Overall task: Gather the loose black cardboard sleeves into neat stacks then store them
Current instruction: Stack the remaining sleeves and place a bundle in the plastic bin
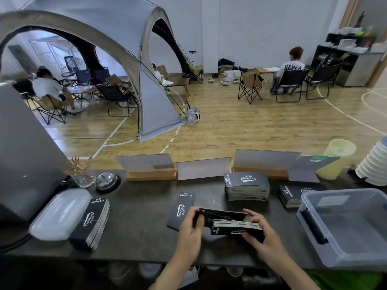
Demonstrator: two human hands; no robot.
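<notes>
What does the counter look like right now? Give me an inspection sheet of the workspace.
Surface: dark counter.
Job's things: left stack, back stack, right stack, one loose sleeve lying flat, clear bin at right.
Clutter: bell, glass jar, white lid, cup stack.
Hands: left hand and right hand grip the held stack.
Cables: nothing seen.
Surroundings: tent, folding chairs, seated people.

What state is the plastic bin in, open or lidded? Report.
Open: the bin has no lid on, and its inside shows from above.
</notes>
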